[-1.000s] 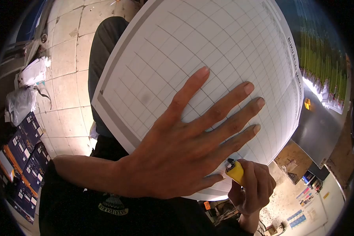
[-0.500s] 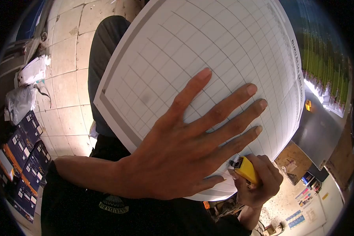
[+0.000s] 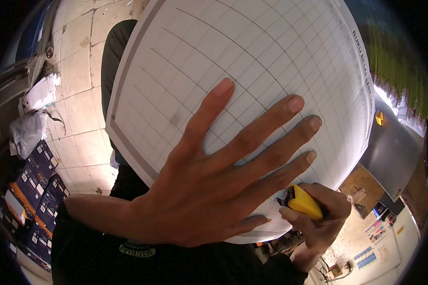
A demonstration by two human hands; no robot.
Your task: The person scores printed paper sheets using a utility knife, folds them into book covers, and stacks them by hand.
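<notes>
A large sheet (image 3: 257,52) of white paper printed with a ruled grid fills the middle of the view, apparently the top of a stack. My left hand (image 3: 223,175) lies palm down on it with fingers spread, covering its lower part. At the sheet's lower right edge my right hand (image 3: 325,213) grips a small yellow hand tool (image 3: 305,203) with a dark front end. That front end is close to the paper edge; whether it touches is unclear. The tool's underside is hidden by my fingers, so its exact kind does not show.
Printed lettering runs along the sheet's right side. Beyond stands a grey metal surface (image 3: 390,147) with a small yellow object (image 3: 379,118) on it. Stacked dark boxes (image 3: 35,190) and a plastic bag (image 3: 28,130) sit at the left on the tiled floor (image 3: 81,80).
My left hand and the sheet have shifted slightly left in the view, the hand sliding a little over the paper. My right hand has moved slightly right, still gripping the yellow tool.
</notes>
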